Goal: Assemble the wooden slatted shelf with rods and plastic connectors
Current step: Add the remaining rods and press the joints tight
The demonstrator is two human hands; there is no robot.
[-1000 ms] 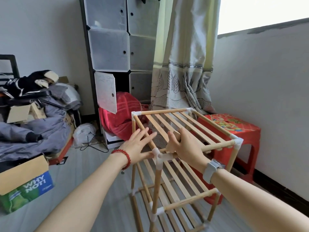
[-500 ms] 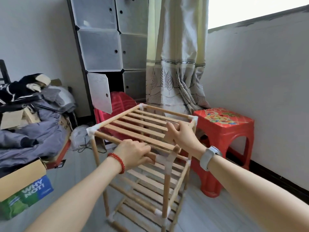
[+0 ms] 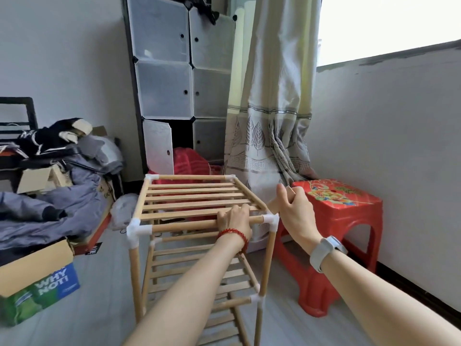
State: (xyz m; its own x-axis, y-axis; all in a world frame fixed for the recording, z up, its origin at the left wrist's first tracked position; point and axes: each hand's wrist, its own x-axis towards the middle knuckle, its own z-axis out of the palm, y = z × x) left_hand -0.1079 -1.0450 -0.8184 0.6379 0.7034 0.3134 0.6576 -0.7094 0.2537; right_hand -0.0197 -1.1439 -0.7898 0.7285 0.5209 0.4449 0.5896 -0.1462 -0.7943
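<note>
Wooden slatted shelf (image 3: 199,203) turned square since half a second ago, upright on floor. Left hand (image 3: 234,219) clamped round front rod (image 3: 184,224); right hand (image 3: 295,211) pinching right rail. Assembly seemingly complete.

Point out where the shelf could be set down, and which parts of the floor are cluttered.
Bare grey floor shows in front of the shelf, between the cardboard box and the red stool. It is crowded to the left, where the clothes pile lies, and behind the shelf by the cabinet and curtain.
</note>
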